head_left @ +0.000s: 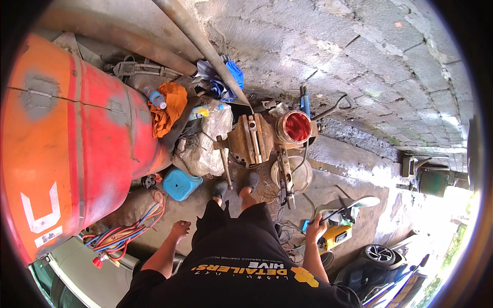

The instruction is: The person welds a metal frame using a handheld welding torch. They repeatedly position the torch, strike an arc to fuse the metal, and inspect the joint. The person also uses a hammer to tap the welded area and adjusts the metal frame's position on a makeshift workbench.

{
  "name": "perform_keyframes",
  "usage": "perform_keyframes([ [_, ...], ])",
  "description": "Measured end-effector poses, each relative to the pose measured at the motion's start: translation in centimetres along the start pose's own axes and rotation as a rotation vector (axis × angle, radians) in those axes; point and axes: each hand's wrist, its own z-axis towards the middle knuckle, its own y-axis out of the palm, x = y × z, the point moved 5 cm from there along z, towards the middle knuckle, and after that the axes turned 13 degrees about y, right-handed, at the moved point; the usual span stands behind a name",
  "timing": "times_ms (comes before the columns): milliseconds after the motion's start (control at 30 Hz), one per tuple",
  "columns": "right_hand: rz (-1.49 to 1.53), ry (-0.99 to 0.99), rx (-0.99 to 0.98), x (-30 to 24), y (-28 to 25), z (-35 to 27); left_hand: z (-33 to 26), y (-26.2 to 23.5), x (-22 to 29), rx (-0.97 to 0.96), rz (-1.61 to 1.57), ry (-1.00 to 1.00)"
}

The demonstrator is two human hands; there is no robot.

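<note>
My right hand (315,230) is closed at the lower right, and a thin dark rod (334,213) runs out of it up and to the right. A small blue piece shows beside the fingers; I cannot tell whether it belongs to the rod. My left hand (179,230) hangs near the hoses, its fingers loosely bent and apart, with nothing in it. Ahead of my feet stands a rusty bench vise (251,137). An open can (296,127) smeared red inside rests on the vise's right side, and a metal bar (286,177) sticks out below it.
A large orange and red drum (105,143) fills the left side. Near it are a blue stool (182,184), a plastic bag (205,149) and tangled hoses (128,233). A whitish bucket (303,174) stands under the can. To the right are a yellow case (336,237) and a parked car (367,267).
</note>
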Motion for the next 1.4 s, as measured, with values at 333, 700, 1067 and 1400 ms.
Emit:
perform_keyframes([
  [333, 0.494, -0.197, -0.683, -24.1, 6.7, -18.1, 4.1, -3.4, 3.5, -0.050, 0.052, 0.183],
  [700, 0.518, -0.328, -0.558, -29.2, 10.7, -21.7, 6.6, -9.8, -1.1, -0.133, 0.273, 0.281],
  [1067, 0.223, -0.398, -0.354, -29.6, 12.5, -22.8, 5.1, -11.9, -0.8, -0.068, 0.123, 0.276],
  [1400, 0.361, -0.245, -0.552, -25.2, 13.3, -21.6, 3.0, -9.8, 3.1, -0.135, 0.394, 0.389],
])
